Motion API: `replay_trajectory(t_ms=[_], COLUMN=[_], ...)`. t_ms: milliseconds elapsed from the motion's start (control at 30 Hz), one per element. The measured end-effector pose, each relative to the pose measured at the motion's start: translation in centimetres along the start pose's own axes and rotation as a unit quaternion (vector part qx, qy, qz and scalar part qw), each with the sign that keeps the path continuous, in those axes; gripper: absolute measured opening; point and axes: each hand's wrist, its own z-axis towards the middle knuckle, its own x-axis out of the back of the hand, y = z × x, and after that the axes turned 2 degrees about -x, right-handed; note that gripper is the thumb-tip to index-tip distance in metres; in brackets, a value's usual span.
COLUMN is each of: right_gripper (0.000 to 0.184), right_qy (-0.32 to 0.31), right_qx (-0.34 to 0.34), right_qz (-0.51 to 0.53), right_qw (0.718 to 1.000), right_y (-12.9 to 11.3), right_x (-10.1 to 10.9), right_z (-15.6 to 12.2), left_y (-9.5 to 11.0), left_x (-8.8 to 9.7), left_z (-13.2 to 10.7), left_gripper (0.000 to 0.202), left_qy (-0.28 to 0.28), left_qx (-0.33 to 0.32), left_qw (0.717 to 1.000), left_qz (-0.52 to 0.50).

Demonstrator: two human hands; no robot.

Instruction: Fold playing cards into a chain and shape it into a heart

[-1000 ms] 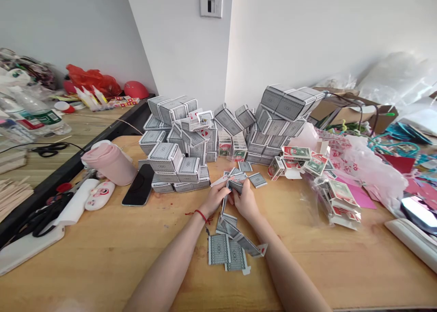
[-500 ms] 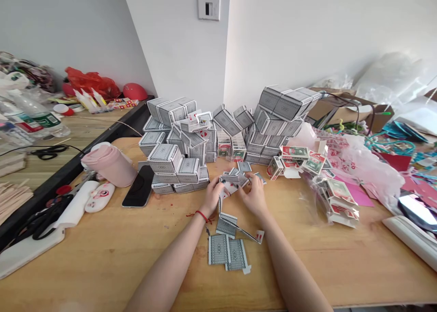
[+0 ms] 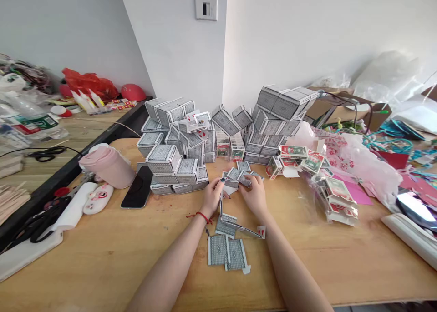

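Note:
My left hand (image 3: 212, 197), with a red string round the wrist, is closed in a pinch on a folded playing card (image 3: 230, 183) with a grey patterned back. My right hand (image 3: 254, 196) has its fingers bent round another grey-backed card (image 3: 245, 180) at the right of the same small group. A bent strip of joined cards (image 3: 244, 230) stands on edge between my forearms, a heart face showing at its end. Flat grey-backed cards (image 3: 218, 249) lie nearer to me. Behind my hands rise stacks of boxes folded from cards, a left stack (image 3: 162, 159) and a right stack (image 3: 285, 105).
A black phone (image 3: 137, 188) and a pink cup (image 3: 107, 167) are to the left. Opened card boxes (image 3: 337, 193) and a crumpled plastic bag (image 3: 362, 162) lie to the right. Between the stacks stand packs of cards (image 3: 236, 147).
The folded card at my left hand has tipped, so more of its patterned back shows and less of its face. Both hands stay close to the same place. The view has shifted slightly.

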Motion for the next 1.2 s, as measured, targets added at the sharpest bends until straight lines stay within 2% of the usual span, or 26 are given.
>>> replay_trajectory(t_ms=[67, 200, 267, 367, 467, 567, 667, 733, 833, 900, 933, 1000, 1100, 1167, 1200], right_gripper=[0.044, 0.053, 0.053, 0.059, 0.065, 0.062, 0.060, 0.061, 0.062, 0.058, 0.052, 0.050, 0.067, 0.073, 0.071], right_qy=[0.011, 0.006, 0.003, 0.006, -0.046, -0.140, -0.204, -0.221, -0.225, -0.244, -0.280, -0.392, -0.559, -0.629, -0.651], right_qx=[-0.004, -0.029, -0.042, -0.089, -0.134, -0.123, -0.097, -0.087, -0.091, -0.109, -0.120, -0.119, -0.090, -0.093, -0.099], right_qz=[-0.037, -0.068, -0.044, 0.054, 0.218, 0.329, 0.353, 0.350, 0.342, 0.339, 0.340, 0.346, 0.340, 0.324, 0.314], right_qw=[0.999, 0.997, 0.998, 0.995, 0.966, 0.926, 0.908, 0.906, 0.908, 0.902, 0.890, 0.844, 0.751, 0.700, 0.684], right_y=[0.2, 0.8, 1.2, 1.3, 0.7, -0.4, -1.7, -2.2, -2.4, -2.0, -1.7, -0.9, 0.2, 0.6, 0.6], right_x=[-0.1, -0.1, 0.0, 0.3, 1.0, 1.7, 1.7, 1.7, 2.4, 3.8, 4.8, 6.9, 9.5, 10.3, 10.5], right_z=[0.0, 0.2, 0.4, 0.7, 0.9, 0.7, 0.3, 0.1, 0.3, 0.7, 0.9, 1.3, 1.4, 1.1, 1.0], left_y=[0.1, 0.5, 0.6, 0.4, 0.3, 0.4, 0.6, 0.7, 0.6, 0.5, 0.5, 0.4, 0.3, 0.2, 0.2], left_x=[-0.1, 0.0, 0.1, 0.2, 0.3, 0.3, 0.3, 0.3, 0.4, 0.4, 0.5, 0.5, 0.4, 0.3, 0.2], left_z=[-0.1, -0.2, -0.1, -0.1, -0.1, -0.2, -0.3, -0.3, -0.2, 0.0, 0.0, 0.1, 0.1, 0.0, -0.1], left_gripper=[0.027, 0.025, 0.022, 0.020, 0.025, 0.022, 0.018, 0.012, 0.013, 0.015, 0.015, 0.015, 0.014, 0.014, 0.015], left_qy=[0.001, 0.052, 0.069, 0.057, 0.047, 0.030, 0.000, -0.004, 0.008, 0.026, 0.035, 0.051, 0.068, 0.086, 0.097], left_qx=[-0.004, -0.059, -0.085, -0.107, -0.130, -0.159, -0.175, -0.174, -0.168, -0.157, -0.151, -0.143, -0.149, -0.156, -0.158], left_qw=[1.000, 0.995, 0.991, 0.988, 0.985, 0.982, 0.979, 0.978, 0.977, 0.978, 0.978, 0.979, 0.977, 0.973, 0.970], left_qz=[0.017, 0.063, 0.081, 0.095, 0.102, 0.101, 0.102, 0.114, 0.133, 0.137, 0.137, 0.136, 0.140, 0.149, 0.156])
